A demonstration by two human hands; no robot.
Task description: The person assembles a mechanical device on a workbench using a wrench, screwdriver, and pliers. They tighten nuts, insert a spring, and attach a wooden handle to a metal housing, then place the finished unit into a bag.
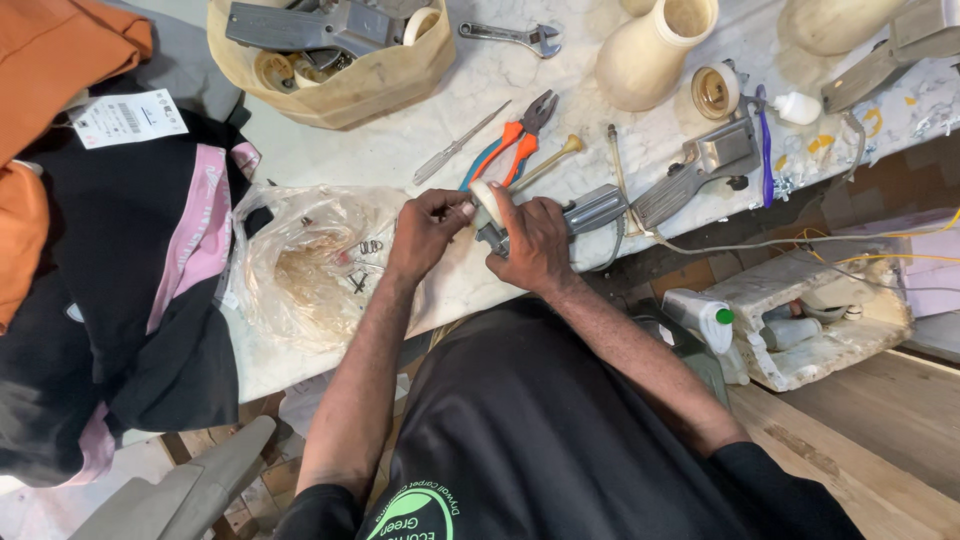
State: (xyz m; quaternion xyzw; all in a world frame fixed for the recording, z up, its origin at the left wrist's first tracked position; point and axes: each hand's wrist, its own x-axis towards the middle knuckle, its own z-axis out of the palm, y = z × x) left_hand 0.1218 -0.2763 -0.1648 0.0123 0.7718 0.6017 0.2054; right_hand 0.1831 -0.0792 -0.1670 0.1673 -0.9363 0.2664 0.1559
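Head view | left hand (425, 232) and right hand (532, 243) close together, both clamped on a small white round fitting (487, 203) on a grey metal bracket (590, 212), near the white marble worktop (330, 155) front edge | orange-handled pliers (515, 142) just behind | clear plastic bag (305, 262) of small parts left.

On the worktop lie 1 wrench (512, 36), 1 pliers (515, 140), 1 screwdriver (458, 146), 1 plastic bag (305, 265) and 1 basket (335, 92).
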